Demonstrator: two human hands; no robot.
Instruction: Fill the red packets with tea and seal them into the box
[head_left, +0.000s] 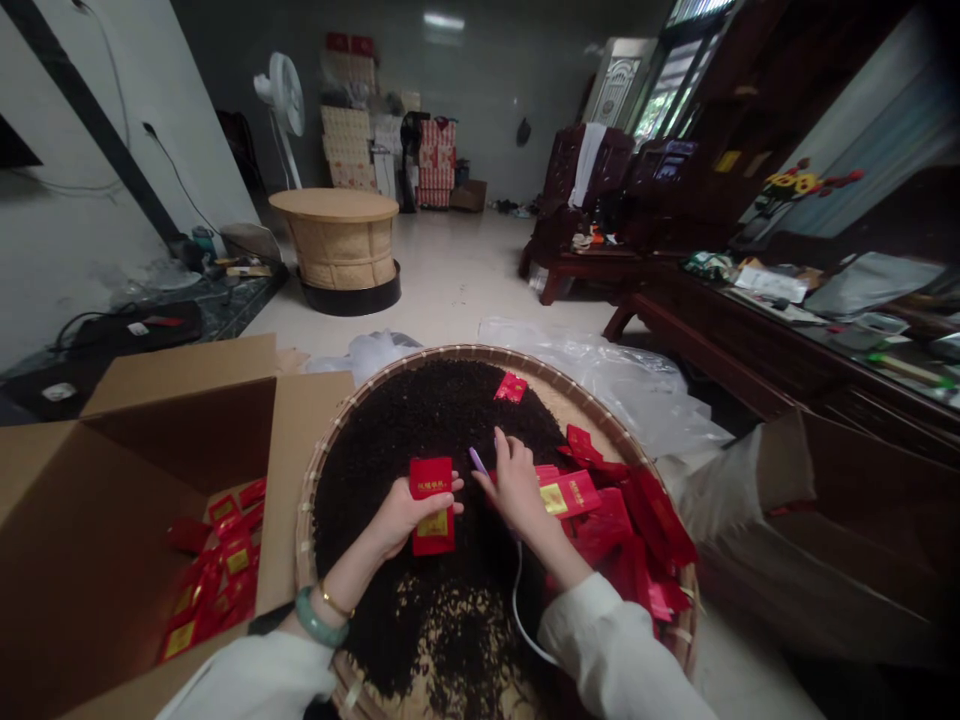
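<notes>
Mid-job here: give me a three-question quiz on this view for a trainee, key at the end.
1. Multiple choice: what does the left hand hold?
A) a white fan
B) a red packet
C) a bunch of flowers

2. True or false: other red packets lie inside the open cardboard box, to the left of the round tray.

3. Short answer: which wrist wears the green bangle?

Key: 1. B; 2. True; 3. The left wrist.

Shiny pkts (433, 527), woven bamboo tray (581, 408), rough matt leaf bits (405, 410), matt cardbd box (180, 377), glossy plast. sheeting (600, 372)
</notes>
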